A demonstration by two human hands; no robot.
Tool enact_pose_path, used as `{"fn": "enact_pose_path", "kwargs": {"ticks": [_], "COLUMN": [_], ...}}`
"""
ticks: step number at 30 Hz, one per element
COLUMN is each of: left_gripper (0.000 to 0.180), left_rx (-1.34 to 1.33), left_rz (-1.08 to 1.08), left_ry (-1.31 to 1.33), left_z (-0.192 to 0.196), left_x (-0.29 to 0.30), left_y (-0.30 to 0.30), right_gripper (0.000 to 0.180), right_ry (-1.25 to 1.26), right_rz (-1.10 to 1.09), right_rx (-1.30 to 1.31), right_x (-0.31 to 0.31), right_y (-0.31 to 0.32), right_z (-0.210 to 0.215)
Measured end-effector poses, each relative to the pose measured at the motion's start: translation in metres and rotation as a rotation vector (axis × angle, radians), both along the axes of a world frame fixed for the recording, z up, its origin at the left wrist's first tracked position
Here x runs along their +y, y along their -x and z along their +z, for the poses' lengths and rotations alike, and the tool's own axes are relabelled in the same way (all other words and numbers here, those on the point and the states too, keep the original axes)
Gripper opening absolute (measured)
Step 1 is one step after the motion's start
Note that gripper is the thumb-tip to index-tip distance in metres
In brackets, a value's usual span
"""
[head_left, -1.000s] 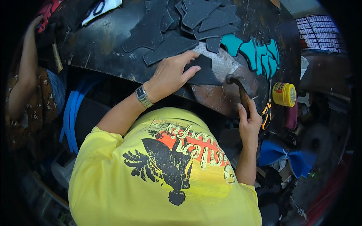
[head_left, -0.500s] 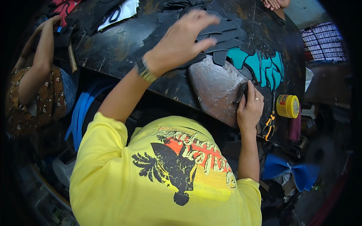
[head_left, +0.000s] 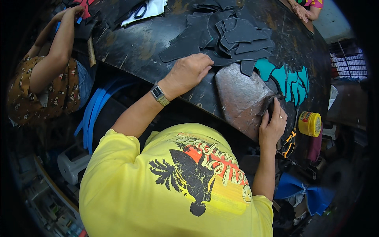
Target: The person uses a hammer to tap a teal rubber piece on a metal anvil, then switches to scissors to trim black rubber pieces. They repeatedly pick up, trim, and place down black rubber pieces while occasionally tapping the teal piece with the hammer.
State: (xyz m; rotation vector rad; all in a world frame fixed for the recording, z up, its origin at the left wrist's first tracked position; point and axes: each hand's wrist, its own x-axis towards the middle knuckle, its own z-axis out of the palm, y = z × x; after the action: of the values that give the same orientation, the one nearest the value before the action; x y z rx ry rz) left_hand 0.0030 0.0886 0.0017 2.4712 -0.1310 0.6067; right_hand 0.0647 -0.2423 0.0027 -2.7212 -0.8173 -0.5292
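Observation:
My left hand (head_left: 190,74) is at the table's near side, its fingers curled and drawn together. Its fingertips meet the edge of a black cut piece (head_left: 233,58) at the bottom of a loose pile of black sheet pieces (head_left: 239,33). A wristwatch sits on that wrist. To the right, my right hand (head_left: 273,124) wears a ring and has its fingers around a small dark block (head_left: 270,103). The block rests on the right side of a grey, rough-surfaced slab (head_left: 241,93). What the block is, I cannot tell.
Teal cut pieces (head_left: 290,81) lie right of the slab. Orange-handled scissors (head_left: 289,144) and a yellow jar (head_left: 310,123) stand near the right edge. Dark-handled scissors (head_left: 140,10) lie on white material at the back left. Other people's arms (head_left: 59,51) and hands (head_left: 302,14) are at the table.
My left hand has come down from above the black pile to its near edge, and its spread fingers have closed together. My right hand stays at the dark block. The view has shifted slightly.

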Motion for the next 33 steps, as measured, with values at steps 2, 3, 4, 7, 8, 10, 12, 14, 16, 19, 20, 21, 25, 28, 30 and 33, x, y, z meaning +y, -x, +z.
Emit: {"fn": "enact_pose_path", "kwargs": {"ticks": [2, 3, 4, 7, 8, 10, 12, 14, 16, 19, 20, 21, 25, 28, 30, 33], "left_gripper": [0.024, 0.022, 0.02, 0.016, 0.017, 0.017, 0.018, 0.02, 0.021, 0.022, 0.023, 0.024, 0.028, 0.03, 0.029, 0.025], "left_rx": [-0.024, -0.066, -0.101, -0.131, -0.169, 0.058, 0.232, 0.344, 0.294, 0.312, 0.324, 0.35, 0.486, 0.486, 0.421, 0.389], "left_rz": [0.008, 0.016, 0.027, -0.088, -0.136, -0.218, -0.239, -0.212, -0.206, -0.182, -0.182, -0.181, -0.19, -0.222, -0.241, -0.234], "left_ry": [0.022, 0.018, 0.015, 0.359, 0.397, 0.454, 0.423, 0.306, 0.351, 0.372, 0.376, 0.374, 0.415, 0.394, 0.336, 0.322], "left_z": [0.018, 0.028, 0.037, 0.054, 0.054, 0.047, 0.034, 0.02, 0.01, 0.006, 0.007, 0.009, 0.018, 0.019, 0.016, 0.01], "left_x": [0.002, 0.001, -0.001, -0.024, -0.034, -0.054, -0.066, -0.074, -0.076, -0.075, -0.075, -0.074, -0.065, -0.064, -0.068, -0.077], "left_y": [-0.001, 0.0, 0.003, 0.01, 0.004, -0.002, -0.005, -0.006, -0.004, -0.002, -0.003, -0.003, -0.008, -0.016, -0.025, -0.035], "right_gripper": [0.049, 0.047, 0.042, 0.034, 0.032, 0.028, 0.026, 0.024, 0.028, 0.025, 0.024, 0.021, 0.023, 0.037, 0.037, 0.037], "right_ry": [-0.009, -0.007, 0.004, 0.032, 0.004, -0.05, -0.293, -0.514, -0.55, -0.525, -0.442, -0.361, -0.383, -0.325, -0.336, -0.361], "right_rz": [-0.031, -0.047, -0.07, -0.124, -0.113, -0.13, -0.086, -0.248, -0.184, 0.03, 0.047, 0.107, 0.023, 0.016, 0.028, 0.029], "right_rx": [0.006, 0.02, 0.027, 0.121, 0.143, 0.178, 0.252, 0.535, 0.58, 0.54, 0.545, 0.535, 0.693, 0.778, 0.779, 0.795], "right_x": [-0.006, -0.009, -0.013, -0.023, -0.025, -0.03, -0.033, -0.039, -0.038, -0.024, -0.017, -0.009, -0.002, -0.004, -0.004, -0.002], "right_y": [0.004, 0.006, 0.008, 0.009, 0.007, 0.004, 0.0, 0.007, 0.02, 0.036, 0.039, 0.039, 0.038, 0.036, 0.036, 0.036], "right_z": [0.002, 0.004, 0.006, 0.012, 0.013, 0.018, 0.024, 0.034, 0.041, 0.04, 0.037, 0.033, 0.038, 0.045, 0.047, 0.046]}}
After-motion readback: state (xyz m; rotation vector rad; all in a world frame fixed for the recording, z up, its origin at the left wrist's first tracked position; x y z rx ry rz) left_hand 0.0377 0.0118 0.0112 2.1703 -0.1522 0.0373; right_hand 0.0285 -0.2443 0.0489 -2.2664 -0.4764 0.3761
